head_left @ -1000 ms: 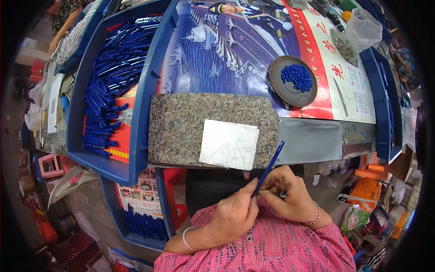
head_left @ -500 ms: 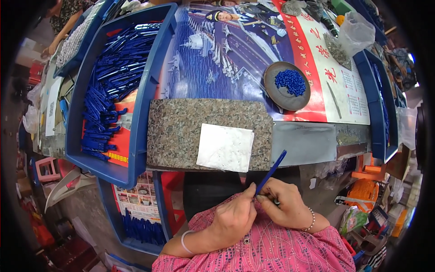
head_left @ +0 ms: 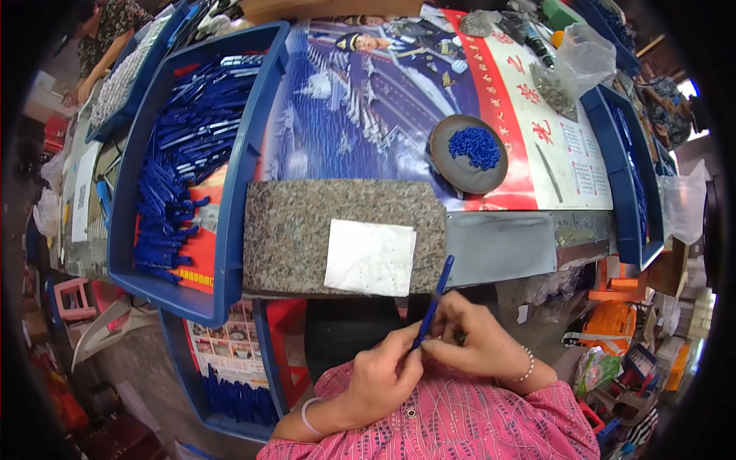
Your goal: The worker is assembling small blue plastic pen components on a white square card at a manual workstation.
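Blue stick (head_left: 435, 301) is pointing forward-right, left hand (head_left: 386, 366) gripping; right hand (head_left: 477, 343), hold unclear; dish (head_left: 468, 182) is holding blue beads (head_left: 474, 147).

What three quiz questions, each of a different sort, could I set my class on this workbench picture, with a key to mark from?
1. Multiple choice: what lies on the speckled stone slab?
a) a pair of scissors
b) a white square sheet
c) a red cup

2. True or false: the round brown dish with small blue pieces in it stands to the right of the white square sheet.

3. Fill the gap: the person's left hand holds a slim strip whose colour is ____.

Key:
1. b
2. True
3. blue
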Motion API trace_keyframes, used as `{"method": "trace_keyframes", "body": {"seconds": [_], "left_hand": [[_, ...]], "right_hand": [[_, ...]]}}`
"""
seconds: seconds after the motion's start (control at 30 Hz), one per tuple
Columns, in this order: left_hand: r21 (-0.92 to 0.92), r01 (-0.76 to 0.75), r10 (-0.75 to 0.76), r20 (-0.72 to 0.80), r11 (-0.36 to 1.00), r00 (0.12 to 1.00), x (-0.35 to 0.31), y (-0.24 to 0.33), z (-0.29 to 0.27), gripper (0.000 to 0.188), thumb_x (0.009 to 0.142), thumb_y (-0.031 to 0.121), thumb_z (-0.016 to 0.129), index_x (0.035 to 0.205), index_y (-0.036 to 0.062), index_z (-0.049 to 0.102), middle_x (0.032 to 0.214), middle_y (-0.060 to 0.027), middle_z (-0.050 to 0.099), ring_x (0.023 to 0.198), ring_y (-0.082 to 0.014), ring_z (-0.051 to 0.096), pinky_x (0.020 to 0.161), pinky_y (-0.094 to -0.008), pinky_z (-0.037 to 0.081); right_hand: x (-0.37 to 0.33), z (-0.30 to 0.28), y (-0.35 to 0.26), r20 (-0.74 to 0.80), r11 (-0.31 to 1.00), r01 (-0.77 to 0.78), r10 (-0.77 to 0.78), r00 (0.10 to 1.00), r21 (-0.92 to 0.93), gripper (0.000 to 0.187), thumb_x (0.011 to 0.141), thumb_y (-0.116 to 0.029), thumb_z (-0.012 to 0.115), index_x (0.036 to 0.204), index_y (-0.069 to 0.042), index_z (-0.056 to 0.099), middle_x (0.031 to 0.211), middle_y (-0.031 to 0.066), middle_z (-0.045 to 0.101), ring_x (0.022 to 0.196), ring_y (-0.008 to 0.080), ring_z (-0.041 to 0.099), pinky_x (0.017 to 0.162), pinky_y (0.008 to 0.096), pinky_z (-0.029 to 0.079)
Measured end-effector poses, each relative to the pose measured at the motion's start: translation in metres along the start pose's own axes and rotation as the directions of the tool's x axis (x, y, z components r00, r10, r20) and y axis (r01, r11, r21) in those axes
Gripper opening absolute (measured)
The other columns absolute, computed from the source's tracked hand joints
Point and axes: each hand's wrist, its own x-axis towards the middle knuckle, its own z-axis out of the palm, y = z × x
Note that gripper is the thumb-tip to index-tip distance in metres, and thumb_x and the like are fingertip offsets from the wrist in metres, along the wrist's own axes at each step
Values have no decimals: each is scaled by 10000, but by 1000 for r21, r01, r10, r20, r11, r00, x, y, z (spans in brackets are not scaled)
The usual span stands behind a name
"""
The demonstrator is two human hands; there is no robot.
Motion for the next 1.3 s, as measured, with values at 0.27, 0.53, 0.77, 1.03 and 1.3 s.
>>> {"method": "trace_keyframes", "body": {"seconds": [0.27,0.53,0.77,1.03,1.3], "left_hand": [[-416,335,-202,333,845,921,-1,6,-7,324,890,-50,467,1208,-100,431,1049,-170,630,930,-202,644,810,-282,539],[-439,389,-254,334,810,907,0,5,-3,230,903,-28,469,1122,-95,455,977,-166,649,854,-183,660,759,-267,547],[-327,261,-182,254,908,950,4,7,0,110,911,48,501,942,-51,466,738,-123,666,643,-141,669,549,-236,523],[-274,273,-214,225,922,950,3,6,1,83,908,48,486,927,-33,483,662,-78,634,510,-101,600,471,-208,473],[-817,541,-279,482,199,831,11,-13,-10,385,962,269,459,1200,-33,477,1060,-147,602,939,-204,618,817,-321,512]], "right_hand": [[8,-2,1,-50,878,-38,70,996,477,199,844,-90,586,1000,24,538,679,6,534,506,38,475,468,179,370],[10,4,10,-46,854,-27,59,997,520,157,860,-84,590,977,8,539,697,7,555,526,40,497,476,175,381],[5,8,10,-18,857,-55,75,997,513,161,869,-96,595,986,-4,535,724,6,566,545,36,506,483,169,385],[5,13,10,-82,888,79,-47,996,453,158,900,-116,566,1011,-17,512,770,-3,557,585,23,506,505,168,393],[6,-5,-7,-213,694,682,-720,661,-230,223,708,9,678,922,-23,624,725,90,586,600,193,570,532,286,459]]}}
